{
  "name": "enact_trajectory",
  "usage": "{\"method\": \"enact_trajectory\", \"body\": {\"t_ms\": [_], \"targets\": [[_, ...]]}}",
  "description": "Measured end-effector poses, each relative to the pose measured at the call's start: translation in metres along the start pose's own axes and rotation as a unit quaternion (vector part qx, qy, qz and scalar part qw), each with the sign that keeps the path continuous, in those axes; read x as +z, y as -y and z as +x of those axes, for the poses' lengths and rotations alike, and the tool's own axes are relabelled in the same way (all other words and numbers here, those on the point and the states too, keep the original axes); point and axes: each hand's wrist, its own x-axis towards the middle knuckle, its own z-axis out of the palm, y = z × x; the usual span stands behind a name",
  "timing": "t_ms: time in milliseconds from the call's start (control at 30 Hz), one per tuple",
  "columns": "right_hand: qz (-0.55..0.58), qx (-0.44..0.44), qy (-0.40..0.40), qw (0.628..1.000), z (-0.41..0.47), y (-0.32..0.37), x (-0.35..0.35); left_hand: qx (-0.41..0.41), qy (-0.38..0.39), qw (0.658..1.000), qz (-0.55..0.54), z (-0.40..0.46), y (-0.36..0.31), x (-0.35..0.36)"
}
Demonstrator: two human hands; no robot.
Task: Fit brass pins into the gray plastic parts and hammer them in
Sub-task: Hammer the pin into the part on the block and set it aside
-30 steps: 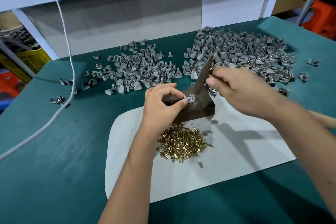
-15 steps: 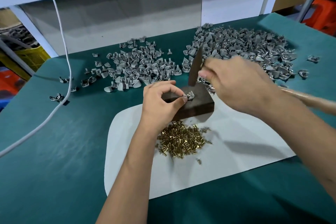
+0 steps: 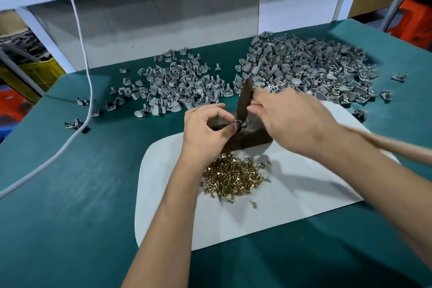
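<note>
A block (image 3: 247, 140) sits on a sheet (image 3: 292, 199), pins (image 3: 233, 176) before it, two part heaps (image 3: 180, 89) (image 3: 311, 70) behind.

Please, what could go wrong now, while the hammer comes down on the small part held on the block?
1. The left hand pinches the gray part right beside the hammer head, so a slightly off blow could hit the fingertips.
2. The part is small, so a skewed strike might bend the pin or flick it off the dark block.

My bench (image 3: 70, 194) has a teal cover. On it lie a white sheet (image 3: 292, 206) in front of me, two heaps of gray plastic parts (image 3: 182, 86) (image 3: 311, 65) farther back, a few strays at the left, and a white cable (image 3: 77, 133) trailing across the left side.
</note>
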Motion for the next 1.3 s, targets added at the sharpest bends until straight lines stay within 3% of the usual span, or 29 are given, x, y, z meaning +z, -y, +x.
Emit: {"method": "enact_trajectory", "body": {"t_ms": [67, 167, 267, 333, 467, 600, 733, 767, 867, 1033, 1167, 1300], "targets": [[-0.004, -0.012, -0.019, 1.0, 0.006, -0.006, -0.01, -0.005, -0.006, 1.0, 0.004, 0.0, 0.0, 0.0], [0.036, 0.008, -0.107, 0.994, 0.004, -0.007, -0.011, -0.009, -0.007, 1.0, 0.0, 0.0, 0.001, 0.0], [0.029, 0.013, -0.009, 0.999, -0.002, 0.0, 0.002, -0.014, -0.001, 1.0, -0.012, 0.001, 0.001, 0.0], [0.011, 0.006, -0.011, 1.0, 0.002, -0.005, -0.004, -0.015, -0.003, 1.0, -0.011, 0.0, 0.0, 0.0], [0.031, 0.017, -0.106, 0.994, 0.001, -0.005, -0.01, -0.012, -0.01, 1.0, -0.01, 0.0, 0.0, -0.001], [-0.011, -0.001, -0.002, 1.0, -0.001, 0.002, -0.002, -0.015, -0.002, 1.0, -0.026, -0.001, -0.001, 0.0], [0.039, 0.011, -0.116, 0.992, 0.004, -0.006, -0.009, -0.021, -0.012, 1.0, -0.008, 0.001, 0.0, 0.0], [0.052, 0.019, -0.113, 0.992, 0.004, -0.006, -0.007, -0.021, -0.012, 1.0, -0.005, 0.001, 0.001, 0.0], [0.042, 0.015, -0.008, 0.999, 0.002, -0.004, 0.005, -0.014, -0.006, 1.0, -0.002, -0.001, 0.001, 0.0], [0.07, -0.004, -0.026, 0.997, 0.002, -0.019, 0.002, -0.015, -0.007, 1.0, 0.018, -0.002, -0.003, -0.001], [0.16, 0.037, -0.001, 0.986, -0.001, -0.05, 0.004, -0.026, -0.015, 0.999, 0.03, -0.004, -0.009, 0.0], [0.149, 0.035, 0.045, 0.987, -0.009, -0.073, 0.003, -0.033, -0.007, 0.999, 0.004, -0.007, -0.012, 0.0]]}}
